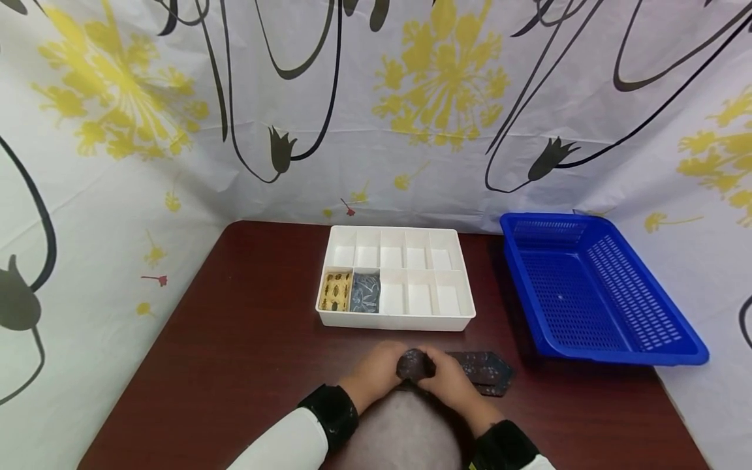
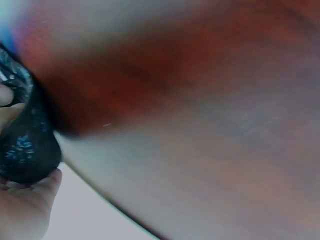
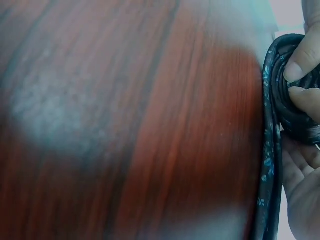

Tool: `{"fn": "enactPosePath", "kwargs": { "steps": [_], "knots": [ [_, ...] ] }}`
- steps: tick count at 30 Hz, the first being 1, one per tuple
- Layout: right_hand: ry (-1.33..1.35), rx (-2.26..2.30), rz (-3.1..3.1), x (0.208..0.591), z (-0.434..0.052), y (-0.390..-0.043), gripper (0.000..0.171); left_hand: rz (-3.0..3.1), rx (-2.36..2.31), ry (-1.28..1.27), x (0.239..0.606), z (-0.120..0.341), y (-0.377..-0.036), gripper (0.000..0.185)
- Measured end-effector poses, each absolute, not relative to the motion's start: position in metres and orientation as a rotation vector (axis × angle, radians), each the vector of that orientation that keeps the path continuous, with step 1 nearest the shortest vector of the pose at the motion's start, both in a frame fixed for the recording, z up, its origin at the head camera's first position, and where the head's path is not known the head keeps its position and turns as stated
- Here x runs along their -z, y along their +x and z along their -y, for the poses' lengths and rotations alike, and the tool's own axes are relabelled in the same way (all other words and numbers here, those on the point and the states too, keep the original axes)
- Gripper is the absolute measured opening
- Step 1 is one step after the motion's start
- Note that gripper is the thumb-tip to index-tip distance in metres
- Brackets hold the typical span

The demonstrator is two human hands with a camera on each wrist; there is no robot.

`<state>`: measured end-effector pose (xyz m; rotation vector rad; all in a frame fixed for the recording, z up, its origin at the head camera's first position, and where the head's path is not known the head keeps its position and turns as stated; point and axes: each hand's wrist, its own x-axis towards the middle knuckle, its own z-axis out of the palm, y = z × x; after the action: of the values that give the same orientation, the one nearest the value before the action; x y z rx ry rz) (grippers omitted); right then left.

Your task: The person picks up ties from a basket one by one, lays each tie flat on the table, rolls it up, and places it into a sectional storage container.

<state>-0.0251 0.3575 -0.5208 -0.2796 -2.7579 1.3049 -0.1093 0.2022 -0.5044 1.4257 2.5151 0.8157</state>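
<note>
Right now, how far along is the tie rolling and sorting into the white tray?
Done: two front-left compartments of the white divided plastic tray hold rolled ties, one yellow patterned, one blue-grey. In hand: left hand and right hand roll a dark speckled tie, tail flat on the table. Left: eight compartments empty.

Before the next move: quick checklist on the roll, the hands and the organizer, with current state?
1. Both hands on the dark rolled tie: ok. The left hand and right hand grip it from either side.
2. Roll wound tight: ok at the core; right wrist view shows fingertips pressing the coil.
3. Tail fully rolled in: not ok. The loose end lies flat on the table.
4. Free slot in the white organizer: ok. Only the two front-left compartments are filled.
5. Path to organizer: ok, nothing lies between.
6. Blue basket contents: looks bare, cannot tell fully.
</note>
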Motion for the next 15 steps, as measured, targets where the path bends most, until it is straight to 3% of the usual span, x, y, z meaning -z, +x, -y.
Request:
{"fn": "enactPosePath", "kwargs": {
  "steps": [4,15],
  "knots": [
    [-0.285,-1.252,2.801,0.518,-0.359,-0.023,0.061,-2.59,-0.609,1.42,0.49,-0.208,-0.101,0.015],
    [-0.225,-1.088,2.851,0.516,-0.36,-0.018,0.065,-2.799,-0.126,1.353,0.474,-0.229,-0.078,0.013]
  ]
}}
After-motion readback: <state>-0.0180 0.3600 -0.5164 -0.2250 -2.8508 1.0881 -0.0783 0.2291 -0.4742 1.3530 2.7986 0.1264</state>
